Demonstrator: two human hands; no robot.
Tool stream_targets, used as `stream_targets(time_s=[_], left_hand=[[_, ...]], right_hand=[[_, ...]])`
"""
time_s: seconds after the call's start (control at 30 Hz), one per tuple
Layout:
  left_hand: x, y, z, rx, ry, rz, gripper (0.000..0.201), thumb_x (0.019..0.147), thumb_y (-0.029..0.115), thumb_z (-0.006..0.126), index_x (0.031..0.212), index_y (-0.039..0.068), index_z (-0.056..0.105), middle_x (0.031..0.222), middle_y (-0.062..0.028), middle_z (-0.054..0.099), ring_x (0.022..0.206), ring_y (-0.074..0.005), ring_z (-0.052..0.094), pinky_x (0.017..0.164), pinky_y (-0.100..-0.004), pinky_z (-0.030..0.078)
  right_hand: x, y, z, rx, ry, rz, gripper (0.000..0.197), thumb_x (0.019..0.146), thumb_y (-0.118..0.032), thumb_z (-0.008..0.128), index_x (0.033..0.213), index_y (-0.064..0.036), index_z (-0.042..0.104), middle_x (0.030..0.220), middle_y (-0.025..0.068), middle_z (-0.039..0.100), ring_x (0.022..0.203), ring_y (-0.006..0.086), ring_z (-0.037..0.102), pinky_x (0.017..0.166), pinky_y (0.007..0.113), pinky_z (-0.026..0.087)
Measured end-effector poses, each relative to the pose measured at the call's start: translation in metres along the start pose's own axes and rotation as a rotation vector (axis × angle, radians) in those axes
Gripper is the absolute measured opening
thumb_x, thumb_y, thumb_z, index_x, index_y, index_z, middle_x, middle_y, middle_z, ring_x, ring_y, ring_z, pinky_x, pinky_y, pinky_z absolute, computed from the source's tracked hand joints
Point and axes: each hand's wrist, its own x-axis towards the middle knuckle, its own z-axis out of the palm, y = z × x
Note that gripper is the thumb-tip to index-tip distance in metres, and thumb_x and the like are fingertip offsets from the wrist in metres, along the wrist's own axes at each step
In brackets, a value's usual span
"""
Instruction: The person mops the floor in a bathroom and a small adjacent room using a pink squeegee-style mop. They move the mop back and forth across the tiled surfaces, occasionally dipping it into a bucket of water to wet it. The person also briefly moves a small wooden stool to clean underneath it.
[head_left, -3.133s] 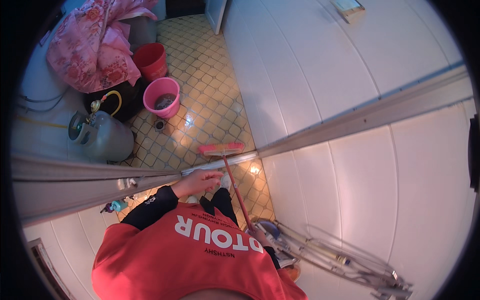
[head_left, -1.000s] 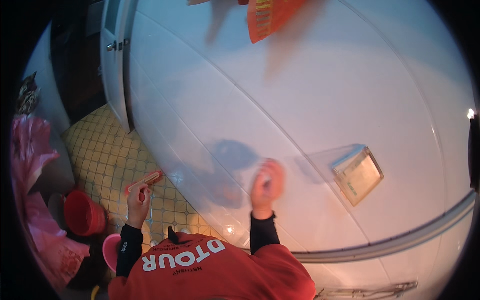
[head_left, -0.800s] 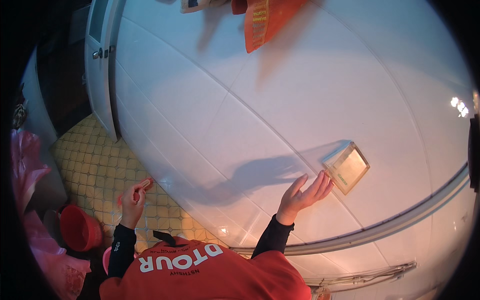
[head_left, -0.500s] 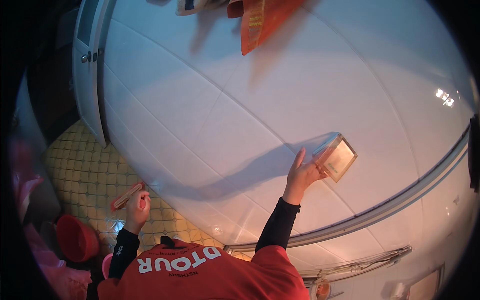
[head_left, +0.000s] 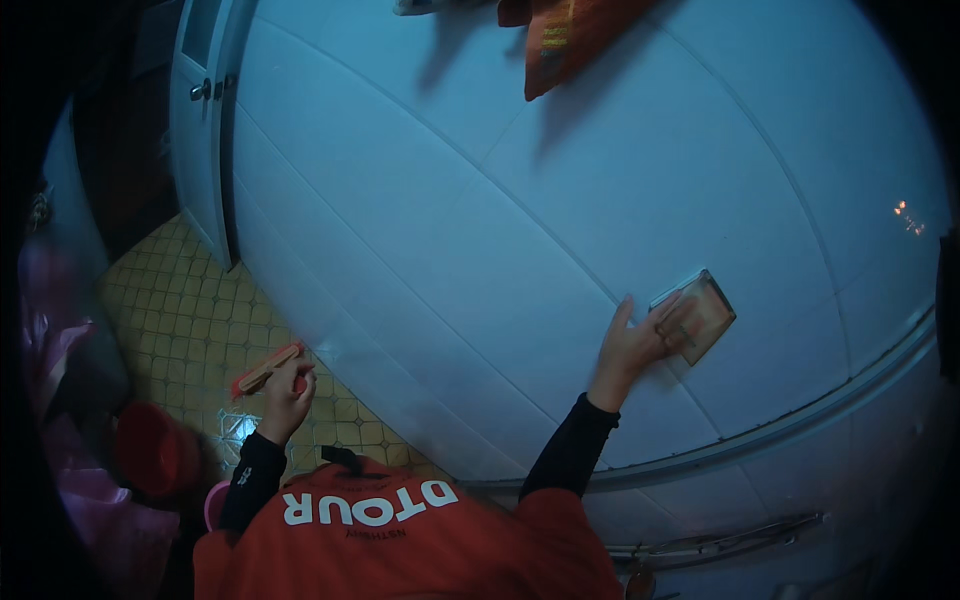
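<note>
My left hand (head_left: 288,402) is closed round the red handle of a scrubbing brush (head_left: 265,372). The brush has a pale block edged with red bristles, and it is held above the tiled floor. My right hand (head_left: 635,345) reaches to a square, clear-sided wall box (head_left: 715,320) with a beige face. Its thumb points up, apart from the other fingers, which stretch over the box. Whether the fingertips lie on the face or under the clear cover, I cannot tell.
A pale panelled wall (head_left: 400,200) fills most of the view. Orange cloth (head_left: 570,45) hangs at the top. At the left stand a white door (head_left: 200,130) with a knob and a red bucket (head_left: 158,450) on yellow floor tiles (head_left: 180,300). Pipes (head_left: 710,545) run along the lower right.
The room has turned from warm and bright to dim and bluish. My right hand's fingers now reach further across the wall box. My left hand still holds the brush, and the view has shifted slightly.
</note>
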Motion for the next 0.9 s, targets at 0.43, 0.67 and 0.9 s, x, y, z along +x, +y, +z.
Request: stream_targets(time_s=[0.43, 0.67, 0.9], left_hand=[[-0.010, -0.001, -0.015, 0.013, 0.022, -0.018, 0.010, 0.073, 0.001, 0.055, 0.083, 0.001, 0.053, 0.072, -0.0126, 0.057, 0.066, -0.0255, 0.057, 0.059, -0.0306, 0.045], [-0.022, 0.000, -0.073, 0.123, 0.158, -0.122, 0.011, 0.073, 0.003, 0.053, 0.083, 0.000, 0.056, 0.076, -0.0129, 0.059, 0.069, -0.0259, 0.058, 0.064, -0.0304, 0.045], [-0.074, 0.008, -0.170, 0.224, 0.219, -0.630, 0.019, 0.071, 0.012, 0.053, 0.083, -0.002, 0.059, 0.073, -0.0185, 0.059, 0.069, -0.0310, 0.058, 0.062, -0.0340, 0.045]], right_hand=[[-0.028, -0.018, -0.020, 0.314, -0.094, 0.241, 0.055, 0.081, -0.011, 0.051, 0.128, 0.0012, 0.026, 0.109, 0.0193, 0.046, 0.067, 0.0179, 0.055, 0.056, 0.027, 0.047], [-0.073, -0.043, 0.004, 0.755, -0.069, 0.029, 0.037, 0.082, -0.006, 0.048, 0.118, 0.0008, 0.040, 0.075, 0.0081, 0.054, 0.062, 0.0128, 0.053, 0.054, 0.023, 0.045], [-0.161, -0.166, 0.007, 1.085, -0.758, -0.400, 0.021, 0.076, -0.003, 0.052, 0.097, -0.0012, 0.056, 0.089, 0.0129, 0.058, 0.072, 0.0241, 0.057, 0.061, 0.030, 0.047]])
